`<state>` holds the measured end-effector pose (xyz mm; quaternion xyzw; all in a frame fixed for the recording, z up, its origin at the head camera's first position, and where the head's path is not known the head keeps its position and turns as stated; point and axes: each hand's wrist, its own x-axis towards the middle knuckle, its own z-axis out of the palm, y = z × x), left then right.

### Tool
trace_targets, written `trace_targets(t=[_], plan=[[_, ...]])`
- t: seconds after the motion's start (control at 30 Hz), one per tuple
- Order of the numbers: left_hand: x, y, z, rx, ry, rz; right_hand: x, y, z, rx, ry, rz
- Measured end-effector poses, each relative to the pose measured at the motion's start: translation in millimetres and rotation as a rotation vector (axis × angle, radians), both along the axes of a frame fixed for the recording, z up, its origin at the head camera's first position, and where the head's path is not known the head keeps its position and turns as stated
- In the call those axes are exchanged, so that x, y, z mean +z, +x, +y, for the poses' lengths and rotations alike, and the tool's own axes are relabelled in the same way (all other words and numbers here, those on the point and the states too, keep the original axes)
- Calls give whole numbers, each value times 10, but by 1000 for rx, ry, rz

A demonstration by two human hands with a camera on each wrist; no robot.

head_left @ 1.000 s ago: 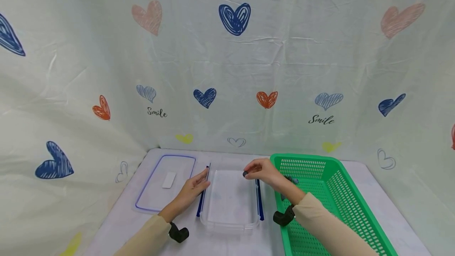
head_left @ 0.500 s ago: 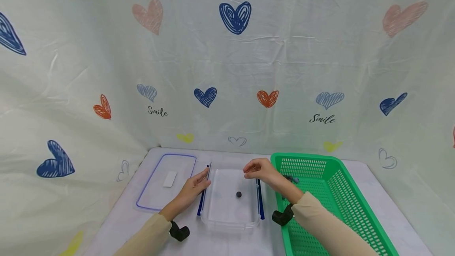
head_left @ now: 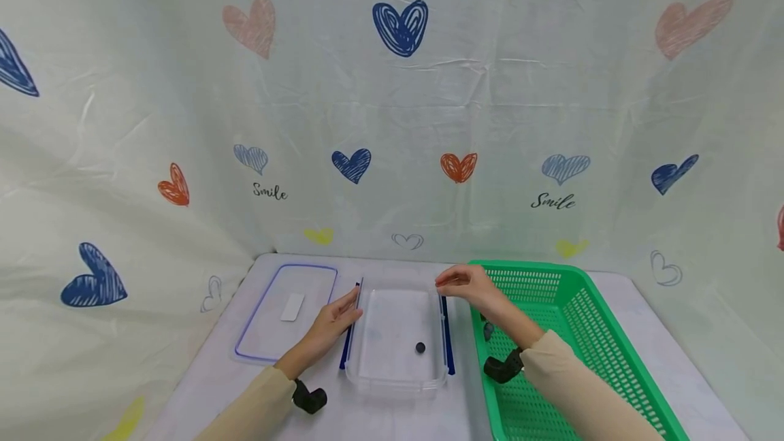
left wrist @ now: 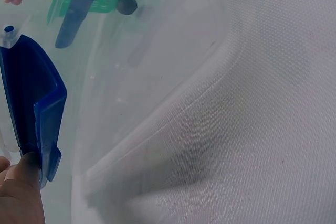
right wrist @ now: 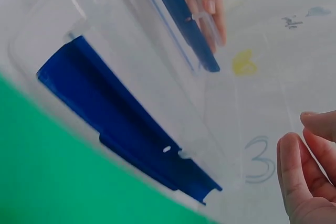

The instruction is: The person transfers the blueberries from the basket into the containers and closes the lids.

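And there it hangs, a pale, glossy plastic sheet [head_left: 514,114], creased and catching soft light across the backdrop! Top centre, a scribbled navy heart [head_left: 401,28]; faded pink hearts [head_left: 251,27] upper left and upper right; below, a white-covered rectangular table [head_left: 625,298] sits against it.

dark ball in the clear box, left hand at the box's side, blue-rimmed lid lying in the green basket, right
Not quite: the blue-rimmed lid lies on the table left of the clear box, not in the green basket, as the head view shows. The dark ball is in the box, with the left hand at its side.
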<state>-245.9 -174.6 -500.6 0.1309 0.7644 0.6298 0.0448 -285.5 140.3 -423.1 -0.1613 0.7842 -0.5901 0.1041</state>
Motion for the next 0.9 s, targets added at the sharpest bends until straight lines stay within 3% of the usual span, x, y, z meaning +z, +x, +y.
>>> trace_targets(t=[0.23,0.5,0.8,0.9], plan=[[-56,-18,-18,3,59,-36,-41,13,229,-56,-38,-2],[-42,-25,-19,0,27,-26,-68,54,438,-96,-81,15],[183,88,19,-9,30,-47,-140,83,618,-128,-47,-7],[150,77,17,-4,25,-40,-172,98,668,-130,-35,-3]])
